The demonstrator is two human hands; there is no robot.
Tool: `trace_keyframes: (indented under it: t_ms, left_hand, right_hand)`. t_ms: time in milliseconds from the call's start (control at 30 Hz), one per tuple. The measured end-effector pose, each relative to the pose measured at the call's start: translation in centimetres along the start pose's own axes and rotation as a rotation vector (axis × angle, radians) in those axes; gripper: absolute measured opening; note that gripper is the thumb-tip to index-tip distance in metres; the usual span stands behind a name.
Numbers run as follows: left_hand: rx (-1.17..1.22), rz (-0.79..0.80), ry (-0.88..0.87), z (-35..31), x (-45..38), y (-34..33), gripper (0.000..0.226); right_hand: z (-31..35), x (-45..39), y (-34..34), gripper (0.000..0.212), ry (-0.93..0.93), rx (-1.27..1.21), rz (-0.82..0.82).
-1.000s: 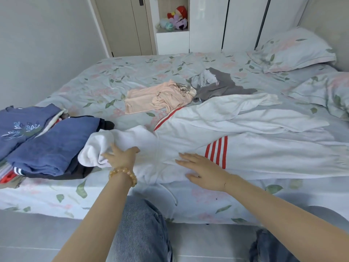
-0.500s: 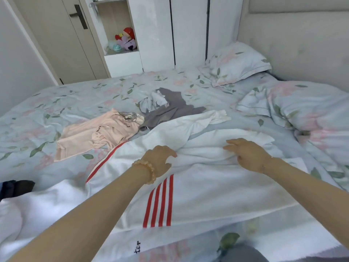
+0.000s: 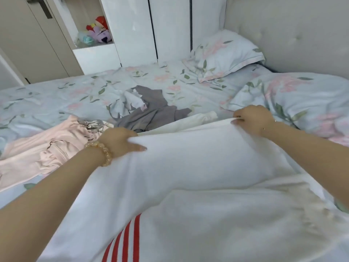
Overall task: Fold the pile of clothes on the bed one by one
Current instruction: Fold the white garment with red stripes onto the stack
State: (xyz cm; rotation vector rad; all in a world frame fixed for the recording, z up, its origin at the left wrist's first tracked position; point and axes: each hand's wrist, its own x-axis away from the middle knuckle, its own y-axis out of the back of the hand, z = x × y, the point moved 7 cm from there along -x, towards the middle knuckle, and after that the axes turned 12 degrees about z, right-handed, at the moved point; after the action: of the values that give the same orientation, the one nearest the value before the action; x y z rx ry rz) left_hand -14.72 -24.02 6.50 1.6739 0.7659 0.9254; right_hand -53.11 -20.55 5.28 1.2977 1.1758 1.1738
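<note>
On the bed (image 3: 56, 95), across its near half, the white garment with red stripes (image 3: 188, 186) lies spread, and both hands now hold its far edge. The left hand (image 3: 120, 141) has its fingers curled over one corner of that edge with the thumb laid along the cloth, so its grip is closed on the fabric. The right hand (image 3: 253, 120) pinches the opposite end of the same edge, its grip closed too. Between the two grips the cloth is raised in a taut ridge off the bed.

A second ago the hands were down at the near side, the left bunching a sleeve and the right pressing flat beside the stripes; half a second ago they were reaching over the body of the garment toward this edge. So the smoothing appears done and a fold has begun: the far edge is lifted and, by my judgement, about to be carried back toward the person over the striped part.

Just beyond the left grip lies the pink garment (image 3: 43, 148), crumpled, and between and behind both grips the grey garment (image 3: 151, 110), with a white sleeve end (image 3: 204, 118) showing beside the right grip. These wait unfolded, so the task looks to be well short of finished. Further past the right grip sit the floral pillow (image 3: 222, 55) and a rumpled duvet (image 3: 302, 97).
</note>
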Motion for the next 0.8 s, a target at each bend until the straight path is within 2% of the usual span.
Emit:
trace_keyframes:
  t_ms: [33, 100, 133, 167, 200, 267, 300, 333, 367, 433, 467, 533, 567, 633, 667, 700, 733, 800]
  left_hand:
    - [-0.051, -0.003, 0.046, 0.4, -0.5, 0.3, 0.036]
    - [-0.12, 0.086, 0.101, 0.7, -1.3, -1.0, 0.053]
    - [-0.141, 0.134, 0.063, 0.5, -1.7, -2.3, 0.063]
    - [-0.158, 0.149, -0.019, -0.1, -1.7, -3.3, 0.066]
    - [-0.142, 0.132, -0.113, -0.6, -1.5, -3.9, 0.062]
    - [-0.117, 0.066, -0.289, -2.1, -0.3, -4.2, 0.043]
    - [-0.112, 0.057, -0.346, -2.9, 0.7, -4.4, 0.032]
    - [-0.111, 0.073, -0.374, -3.4, 1.7, -4.9, 0.026]
    - [-0.125, 0.131, -0.357, -3.7, 2.7, -5.8, 0.03]
    - [-0.108, 0.326, -0.26, -4.0, 4.3, -7.7, 0.046]
    - [-0.028, 0.406, -0.187, -3.8, 4.5, -8.5, 0.052]
    - [0.094, 0.388, -0.092, -3.5, 4.1, -8.8, 0.054]
    - [0.043, 0.324, -0.084, -3.6, 3.6, -8.5, 0.05]
    - [-0.112, 0.272, -0.056, -3.6, 2.7, -8.5, 0.033]
    - [-0.156, 0.281, -0.035, -3.6, 2.5, -8.8, 0.032]
    - [-0.188, 0.3, -0.025, -3.7, 2.5, -9.1, 0.038]
    - [-0.193, 0.314, -0.025, -3.7, 2.4, -9.5, 0.04]
    - [-0.153, 0.305, -0.052, -3.9, 2.4, -9.7, 0.025]
  right_hand:
    - [-0.2, -0.9, -0.7, 0.016, -0.031, -0.074, 0.085]
    - [0.4, -1.6, -3.2, 0.015, -0.025, -0.216, 0.324]
    - [1.0, -1.5, -4.3, 0.013, 0.015, -0.257, 0.402]
    - [1.3, -1.1, -5.0, 0.011, 0.066, -0.297, 0.411]
    - [1.3, -0.6, -4.7, 0.011, 0.112, -0.346, 0.34]
    - [0.9, 1.5, -2.7, 0.02, 0.186, -0.418, 0.052]
    - [0.8, 3.1, -2.0, 0.025, 0.245, -0.453, -0.034]
    - [1.1, 4.9, -1.7, 0.028, 0.326, -0.459, -0.05]
    - [1.7, 6.7, -2.1, 0.027, 0.414, -0.432, 0.018]
    - [2.7, 10.0, -4.7, 0.01, 0.466, -0.357, 0.338]
    - [2.4, 11.2, -6.0, 0.006, 0.43, -0.336, 0.474]
    - [1.1, 11.8, -6.1, 0.029, 0.328, -0.421, 0.518]
    - [0.3, 11.5, -5.4, 0.035, 0.277, -0.507, 0.44]
    - [-1.9, 10.4, -3.3, 0.032, 0.099, -0.601, 0.183]
    - [-3.2, 9.8, -3.0, 0.028, -0.029, -0.598, 0.085]
    - [-4.0, 9.1, -3.2, 0.031, -0.153, -0.573, 0.073]
    - [-4.3, 8.5, -4.1, 0.037, -0.241, -0.534, 0.141]
    - [-3.7, 7.2, -6.7, 0.042, -0.279, -0.526, 0.338]
